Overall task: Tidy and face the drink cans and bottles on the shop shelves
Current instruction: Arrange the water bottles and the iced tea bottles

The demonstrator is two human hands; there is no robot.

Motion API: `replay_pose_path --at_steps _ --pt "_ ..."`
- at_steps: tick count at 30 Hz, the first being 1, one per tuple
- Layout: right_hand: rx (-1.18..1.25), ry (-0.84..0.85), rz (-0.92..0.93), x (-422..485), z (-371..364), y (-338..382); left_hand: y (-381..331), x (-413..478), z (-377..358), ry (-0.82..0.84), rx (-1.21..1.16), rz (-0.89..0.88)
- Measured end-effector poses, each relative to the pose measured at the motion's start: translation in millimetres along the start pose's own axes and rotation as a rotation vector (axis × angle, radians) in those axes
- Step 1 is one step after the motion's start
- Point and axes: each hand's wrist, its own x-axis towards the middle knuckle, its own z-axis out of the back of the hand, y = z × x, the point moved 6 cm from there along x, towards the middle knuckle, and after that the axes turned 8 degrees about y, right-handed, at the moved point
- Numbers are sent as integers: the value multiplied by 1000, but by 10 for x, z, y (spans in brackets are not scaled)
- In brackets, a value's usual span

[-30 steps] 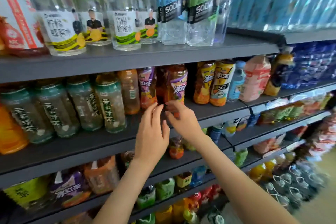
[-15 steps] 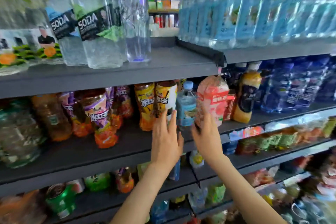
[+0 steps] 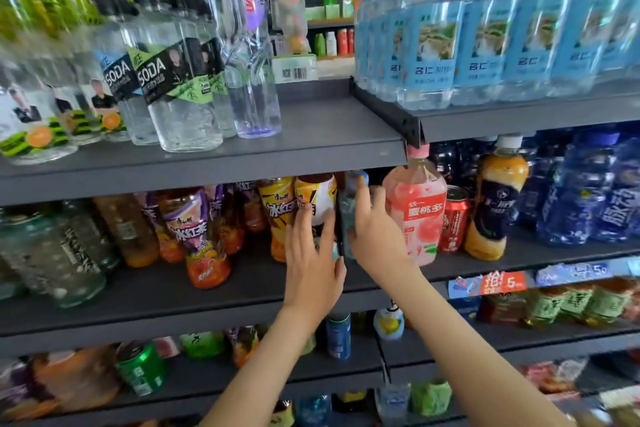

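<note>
On the middle shelf (image 3: 173, 291) stand iced-tea bottles with purple labels (image 3: 194, 236) and yellow labels (image 3: 277, 215). My left hand (image 3: 311, 260) reaches up with straight fingers and touches a yellow-and-white labelled bottle (image 3: 317, 196). My right hand (image 3: 375, 236) lies with extended fingers against a small blue-capped water bottle (image 3: 346, 215) that stands between the two hands. Just right of it stands a pink peach drink bottle (image 3: 415, 215). Whether the thumb wraps the blue bottle is hidden.
A red can (image 3: 453, 218), an orange juice bottle with a dark label (image 3: 495, 204) and dark blue bottles (image 3: 588, 191) fill the shelf to the right. The upper shelf (image 3: 311, 135) carries soda bottles (image 3: 173, 90) and light blue water bottles (image 3: 485, 45). Lower shelves hold cans and small bottles.
Both hands have moved right along the middle shelf, from the purple-labelled tea bottles to the yellow-and-white bottle and the small blue bottle. The view has shifted right and closer.
</note>
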Motion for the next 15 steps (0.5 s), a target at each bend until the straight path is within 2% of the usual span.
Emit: replay_pose_path --at_steps 5,8,11,15 --pt "51 -119 146 -342 149 46 -64 52 0 16 -86 -21" --pt "57 -201 274 -543 211 56 -96 104 15 59 -242 -15" --pt "238 -137 247 -599 169 -81 -136 125 -79 264 -498 4" --pt "218 -1 205 -647 123 -247 -189 66 -7 283 -555 -62"
